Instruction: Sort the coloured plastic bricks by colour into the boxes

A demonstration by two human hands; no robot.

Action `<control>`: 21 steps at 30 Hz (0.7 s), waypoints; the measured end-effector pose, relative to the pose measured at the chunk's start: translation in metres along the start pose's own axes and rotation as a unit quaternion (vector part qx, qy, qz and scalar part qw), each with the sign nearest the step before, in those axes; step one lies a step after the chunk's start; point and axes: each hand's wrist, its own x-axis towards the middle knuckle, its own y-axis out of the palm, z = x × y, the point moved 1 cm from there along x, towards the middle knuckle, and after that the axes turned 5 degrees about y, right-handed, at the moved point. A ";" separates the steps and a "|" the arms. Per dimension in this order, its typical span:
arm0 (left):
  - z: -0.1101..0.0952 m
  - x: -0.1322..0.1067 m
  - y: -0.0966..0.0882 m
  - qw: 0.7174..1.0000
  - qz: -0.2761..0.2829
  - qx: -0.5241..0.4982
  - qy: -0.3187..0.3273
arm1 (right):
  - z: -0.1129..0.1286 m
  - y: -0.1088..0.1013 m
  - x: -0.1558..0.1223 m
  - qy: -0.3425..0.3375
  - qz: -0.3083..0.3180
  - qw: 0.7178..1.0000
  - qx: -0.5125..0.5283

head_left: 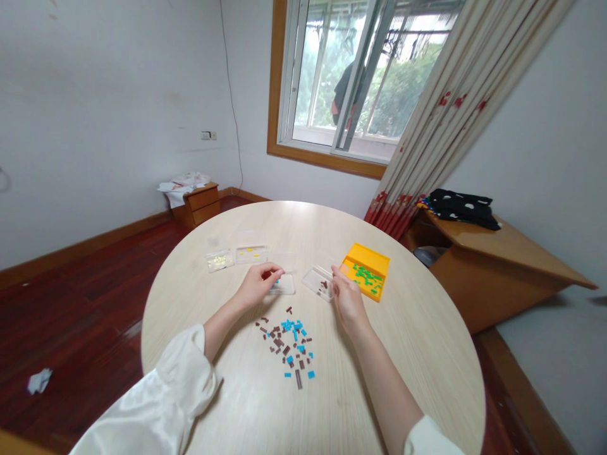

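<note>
Bent over a small clear plastic box [288, 289], my left hand [256, 284] has its thumb and fingers drawn together. A bit of blue shows just below its fingertips; whether a piece is in the pinch is hidden. My right hand [348, 302] is closed at the right edge of a second clear box [310, 278], in which a few brown bricks [324, 285] lie. What its fingers hold, if anything, cannot be made out. Nearer to me, between my forearms, spreads a loose pile of small brown bricks [286, 349] and blue bricks [288, 325].
An orange case [367, 256] with green bricks [366, 275] lies open beyond my right hand. At the back left of the round table [227, 404] are a clear box of pale pieces [219, 260] and a clear box with yellow pieces [250, 253].
</note>
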 end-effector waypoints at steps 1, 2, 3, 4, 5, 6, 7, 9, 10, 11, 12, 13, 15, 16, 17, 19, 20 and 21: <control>0.000 0.000 0.000 1.000 0.005 0.006 0.004 | -0.001 0.001 0.000 0.009 -0.014 1.000 -0.008; -0.001 0.000 -0.001 1.000 0.011 0.013 0.007 | -0.001 0.002 -0.001 0.024 -0.032 0.999 -0.008; -0.001 -0.001 -0.002 1.000 0.016 0.021 0.009 | 0.001 0.003 -0.002 0.037 -0.047 0.998 -0.006; -0.001 -0.001 -0.003 0.999 0.021 0.028 0.012 | 0.003 0.004 -0.003 0.038 -0.051 0.998 -0.010; -0.002 -0.001 -0.003 0.999 0.026 0.035 0.014 | 0.006 0.004 -0.004 0.033 -0.053 0.998 -0.019; -0.002 -0.001 -0.004 0.998 0.031 0.043 0.017 | 0.009 0.004 -0.006 0.025 -0.053 0.998 -0.034; -0.002 -0.001 -0.005 0.998 0.036 0.052 0.019 | 0.013 0.005 -0.009 0.014 -0.047 0.997 -0.055; -0.002 -0.001 -0.007 0.996 0.049 0.066 0.020 | 0.021 0.008 -0.016 -0.017 -0.008 0.993 -0.113; -0.002 -0.002 -0.008 0.996 0.058 0.071 0.018 | 0.025 0.010 -0.021 -0.039 0.027 0.988 -0.148; -0.003 -0.002 -0.009 0.995 0.071 0.074 0.016 | 0.028 0.014 -0.027 -0.065 0.072 0.978 -0.187; -0.003 -0.003 -0.010 0.993 0.086 0.075 0.013 | 0.030 0.017 -0.033 -0.094 0.115 0.962 -0.228; -0.004 -0.003 -0.011 0.992 0.103 0.075 0.011 | 0.031 0.021 -0.039 -0.127 0.159 0.941 -0.271; -0.006 -0.005 -0.013 0.988 0.134 0.080 0.007 | 0.030 0.028 -0.049 -0.183 0.227 0.893 -0.341; -0.007 -0.006 -0.013 0.986 0.145 0.084 0.006 | 0.028 0.031 -0.052 -0.203 0.254 0.872 -0.366; -0.008 -0.006 -0.013 0.985 0.151 0.088 0.004 | 0.025 0.033 -0.054 -0.218 0.274 0.855 -0.383; -0.010 -0.007 -0.013 0.984 0.152 0.091 0.003 | 0.019 0.037 -0.056 -0.238 0.305 0.830 -0.401; -0.010 -0.007 -0.013 0.984 0.152 0.089 0.002 | 0.016 0.038 -0.056 -0.246 0.315 0.822 -0.406; -0.011 -0.007 -0.013 0.985 0.151 0.087 0.001 | 0.014 0.039 -0.055 -0.252 0.322 0.816 -0.409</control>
